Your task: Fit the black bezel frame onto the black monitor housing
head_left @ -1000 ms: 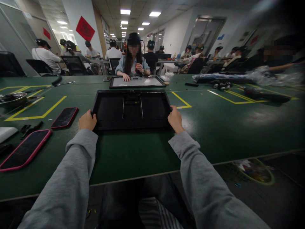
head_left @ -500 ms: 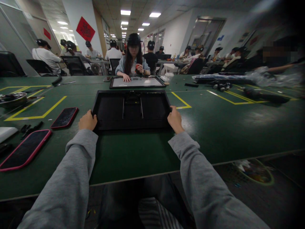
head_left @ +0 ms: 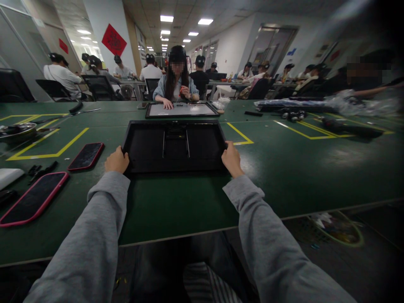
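In front of me on the green table lies a black rectangular shell (head_left: pixel 145 145), shallow with raised edges, like a monitor's back cover. Two thin metal strips run across its middle on either side of a darker recess. My left hand (head_left: pixel 117 160) is closed around its left edge, fingers curled underneath or behind where I cannot see them. On the opposite edge, my right hand (head_left: pixel 232 159) grips in the same way, thumb on top. Both forearms, in grey sleeves, reach forward over the table's near side.
Left of the shell lie two phones, a smaller one (head_left: pixel 86 156) and a larger pink-edged one (head_left: pixel 34 199). A metal bowl (head_left: pixel 19 131) stands farther left. Across the table, a person works over a flat panel (head_left: pixel 183 110). Plastic-wrapped parts (head_left: pixel 293 103) lie at the far right.
My hands and the black shell stay practically still. Across the table, the other person's raised hand has shifted slightly. The view has tilted very slightly.
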Tool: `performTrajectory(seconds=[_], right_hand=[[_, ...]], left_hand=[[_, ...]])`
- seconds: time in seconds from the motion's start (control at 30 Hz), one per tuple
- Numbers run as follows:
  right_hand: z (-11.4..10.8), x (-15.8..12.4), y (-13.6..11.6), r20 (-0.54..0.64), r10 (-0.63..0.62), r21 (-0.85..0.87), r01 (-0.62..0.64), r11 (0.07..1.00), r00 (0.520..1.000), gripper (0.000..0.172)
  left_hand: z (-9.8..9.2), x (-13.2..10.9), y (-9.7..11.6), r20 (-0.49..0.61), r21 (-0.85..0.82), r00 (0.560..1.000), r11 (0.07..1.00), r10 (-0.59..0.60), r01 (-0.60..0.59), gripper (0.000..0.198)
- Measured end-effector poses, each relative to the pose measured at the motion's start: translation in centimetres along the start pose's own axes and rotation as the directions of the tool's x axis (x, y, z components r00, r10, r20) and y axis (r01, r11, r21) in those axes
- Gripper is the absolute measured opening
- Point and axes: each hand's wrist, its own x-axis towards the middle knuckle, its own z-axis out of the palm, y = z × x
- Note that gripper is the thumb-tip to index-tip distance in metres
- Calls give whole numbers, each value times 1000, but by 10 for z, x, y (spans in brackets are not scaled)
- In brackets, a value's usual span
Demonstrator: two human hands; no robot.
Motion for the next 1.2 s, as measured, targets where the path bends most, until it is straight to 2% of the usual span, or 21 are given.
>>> performTrajectory(seconds=[0.43, 1.2], right_hand=[[-1, 0, -2, 33, 5, -49, -4, 999, 999, 50], [0, 0, -1, 25, -21, -41, 22, 999, 999, 50]], left_hand=[[4, 3, -4, -1, 18, 999, 999, 34, -34, 63], [1, 1, -2, 14, 23, 998, 998, 59, -59, 62]])
